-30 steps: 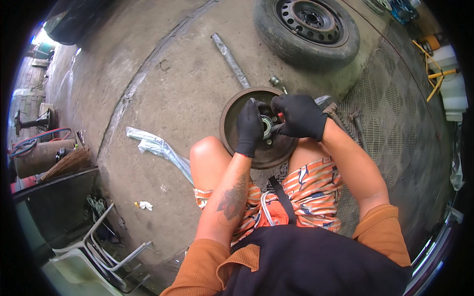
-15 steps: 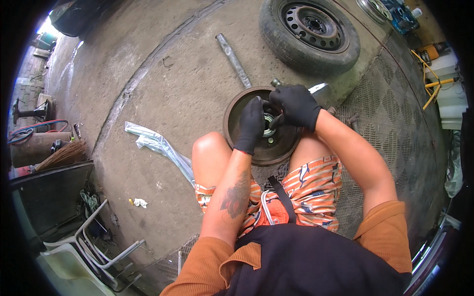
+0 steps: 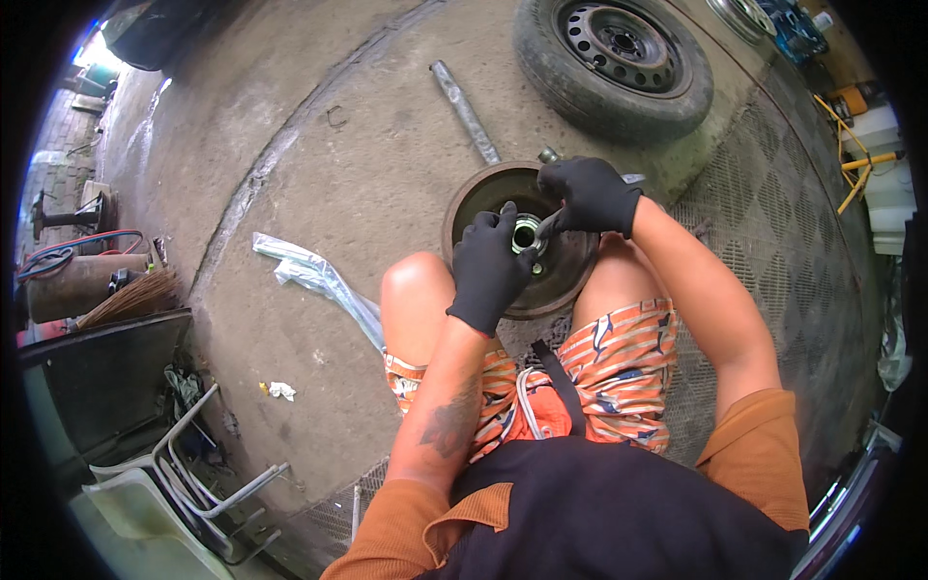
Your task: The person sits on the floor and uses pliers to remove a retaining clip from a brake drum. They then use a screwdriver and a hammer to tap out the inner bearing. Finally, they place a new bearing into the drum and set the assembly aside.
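Note:
A brown, rusty brake drum rests between my knees, tilted toward me. At its hub sits a shiny bearing ring with a dark hole in the middle. My gloved left hand lies over the drum's left side, thumb and forefinger bent around the ring. From the right, my gloved right hand reaches over the drum with curled fingers, its fingertips at the ring's right edge. What those fingers hold, if anything, is hidden. A small metal end shows just beyond this hand.
A metal tube lies beyond the drum, with a tyre on a steel wheel at the far right. Clear plastic wrapping lies left of my knee. A chair frame and a broom are at the left.
My left hand has shifted down off the hub and its fingers have spread, so more of the ring shows. My right hand has turned slightly, staying beside the ring.

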### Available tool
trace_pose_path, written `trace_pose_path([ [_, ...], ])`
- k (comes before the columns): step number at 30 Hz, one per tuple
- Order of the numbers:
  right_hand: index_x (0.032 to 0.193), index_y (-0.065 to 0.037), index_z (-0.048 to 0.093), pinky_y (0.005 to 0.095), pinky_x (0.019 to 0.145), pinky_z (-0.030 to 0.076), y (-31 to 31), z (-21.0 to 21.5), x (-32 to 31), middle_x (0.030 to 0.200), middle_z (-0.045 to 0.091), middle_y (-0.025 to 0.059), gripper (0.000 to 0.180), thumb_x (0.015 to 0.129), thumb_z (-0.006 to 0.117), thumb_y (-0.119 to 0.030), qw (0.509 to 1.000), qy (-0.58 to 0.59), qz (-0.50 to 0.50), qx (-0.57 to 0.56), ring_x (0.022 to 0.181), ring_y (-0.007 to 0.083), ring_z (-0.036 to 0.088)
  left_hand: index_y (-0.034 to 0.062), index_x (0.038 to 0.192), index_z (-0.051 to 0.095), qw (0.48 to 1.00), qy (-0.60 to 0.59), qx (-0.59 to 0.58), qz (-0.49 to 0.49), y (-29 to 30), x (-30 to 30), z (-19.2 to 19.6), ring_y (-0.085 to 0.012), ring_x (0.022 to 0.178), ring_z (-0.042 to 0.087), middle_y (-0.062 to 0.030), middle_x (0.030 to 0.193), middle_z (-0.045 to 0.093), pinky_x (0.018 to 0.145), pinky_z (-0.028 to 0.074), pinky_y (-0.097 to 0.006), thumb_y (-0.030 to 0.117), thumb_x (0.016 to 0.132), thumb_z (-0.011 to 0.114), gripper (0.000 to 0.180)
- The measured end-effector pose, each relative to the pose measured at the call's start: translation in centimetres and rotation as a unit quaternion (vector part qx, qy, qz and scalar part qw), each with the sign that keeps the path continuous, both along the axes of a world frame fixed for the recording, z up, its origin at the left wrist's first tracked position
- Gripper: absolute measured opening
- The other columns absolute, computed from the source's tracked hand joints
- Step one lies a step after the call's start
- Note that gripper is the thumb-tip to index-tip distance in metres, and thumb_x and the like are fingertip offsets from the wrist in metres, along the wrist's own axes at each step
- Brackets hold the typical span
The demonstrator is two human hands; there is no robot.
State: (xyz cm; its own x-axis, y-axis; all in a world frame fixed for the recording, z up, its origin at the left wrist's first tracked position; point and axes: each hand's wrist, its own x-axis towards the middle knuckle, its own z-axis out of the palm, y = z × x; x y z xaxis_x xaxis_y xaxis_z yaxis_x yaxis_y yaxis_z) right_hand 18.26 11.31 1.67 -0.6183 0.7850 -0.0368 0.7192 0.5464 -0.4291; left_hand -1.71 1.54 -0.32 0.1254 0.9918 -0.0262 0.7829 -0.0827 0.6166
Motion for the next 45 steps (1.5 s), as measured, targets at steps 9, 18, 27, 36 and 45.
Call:
trace_pose_path([
  [9, 0.098, -0.003, 0.058, 0.0294, 0.066, 0.053, -0.8, 4.5, -0.2, 0.085, 0.065, 0.0094, 0.019, 0.087, 0.072, -0.011, 0.855, 0.467, -0.203, -0.096, 0.075, 0.0145, 0.065, 0.0111, 0.131, 0.063, 0.998, 0.012, -0.057, -0.036, 1.2, -0.6, -0.2, -0.0393, 0.095, 0.066, -0.0205, 0.115, 0.061, 0.08, 0.055, -0.048, 0.023, 0.077, 0.073, 0.055],
  [18, 0.099, -0.002, 0.046, 0.0316, 0.07, 0.057, -4.7, 2.5, -2.8, 0.101, 0.064, 0.0172, 0.021, 0.087, 0.061, 0.006, 0.709, 0.657, -0.216, -0.139, 0.082, 0.0206, 0.069, 0.004, 0.114, 0.069, 0.997, 0.007, -0.056, 0.048, 1.0, 0.5, 0.1, -0.0416, 0.09, 0.066, -0.0257, 0.098, 0.066, 0.078, 0.054, -0.048, 0.018, 0.081, 0.067, 0.036],
  [27, 0.084, -0.001, 0.056, 0.0324, 0.081, 0.057, -3.9, -0.3, -2.3, 0.101, 0.069, 0.0181, 0.013, 0.083, 0.066, 0.006, 0.684, 0.654, -0.244, -0.212, 0.089, 0.021, 0.07, 0.0048, 0.098, 0.075, 0.993, -0.089, 0.035, 0.065, 1.1, -0.3, -1.8, -0.0395, 0.084, 0.064, -0.0212, 0.085, 0.066, 0.074, 0.052, -0.047, 0.009, 0.083, 0.066, 0.018],
  [36, 0.098, 0.0, 0.068, 0.0326, 0.095, 0.051, -4.7, -1.8, -2.6, 0.113, 0.069, 0.0124, 0.014, 0.084, 0.071, 0.001, 0.749, 0.573, -0.175, -0.283, 0.106, 0.0176, 0.064, 0.0047, 0.098, 0.074, 0.99, -0.119, 0.072, 0.022, 1.4, -0.6, -2.5, -0.0392, 0.081, 0.064, -0.0201, 0.087, 0.062, 0.071, 0.052, -0.047, 0.004, 0.081, 0.064, 0.02],
  [45, 0.116, 0.001, 0.07, 0.0327, 0.101, 0.048, -4.7, -1.5, -3.0, 0.119, 0.069, 0.011, 0.031, 0.085, 0.067, -0.005, 0.818, 0.489, -0.112, -0.283, 0.112, 0.0201, 0.063, 0.0077, 0.088, 0.074, 0.978, -0.188, 0.09, -0.007, 3.0, -1.1, -2.5, -0.0384, 0.078, 0.062, -0.0169, 0.086, 0.061, 0.068, 0.05, -0.046, 0.004, 0.076, 0.067, 0.014],
])
